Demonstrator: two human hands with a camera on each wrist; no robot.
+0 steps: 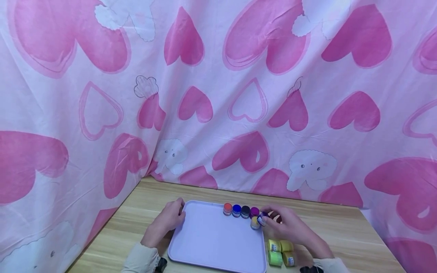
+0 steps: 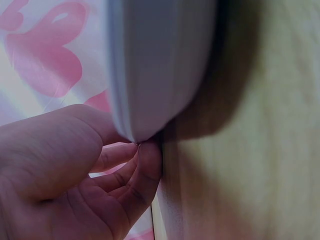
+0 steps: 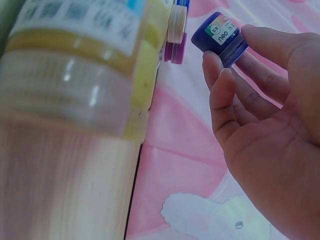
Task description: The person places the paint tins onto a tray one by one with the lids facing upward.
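Observation:
My right hand (image 1: pixel 285 224) pinches a small dark blue-violet paint jar (image 3: pixel 220 37) between thumb and fingertips, over the tray's far right corner. The jar is tilted, its printed label showing in the right wrist view. At the far left of the lilac tray (image 1: pixel 215 242), my left hand (image 1: pixel 168 217) grips the rim with thumb and fingers. Along the tray's far edge stand a red jar (image 1: pixel 227 209), a blue jar (image 1: pixel 236 211), a black jar (image 1: pixel 245 212) and a purple jar (image 1: pixel 254 212). A tan-yellow jar (image 1: pixel 255 223) stands in front of the purple one, partly behind the held jar.
Right of the tray, on the wooden table (image 1: pixel 327 231), several jars sit close together: yellow jars (image 1: pixel 286 245) and a light green jar (image 1: pixel 275 259). A pink heart-patterned cloth (image 1: pixel 239 113) hangs behind the table and along its left side.

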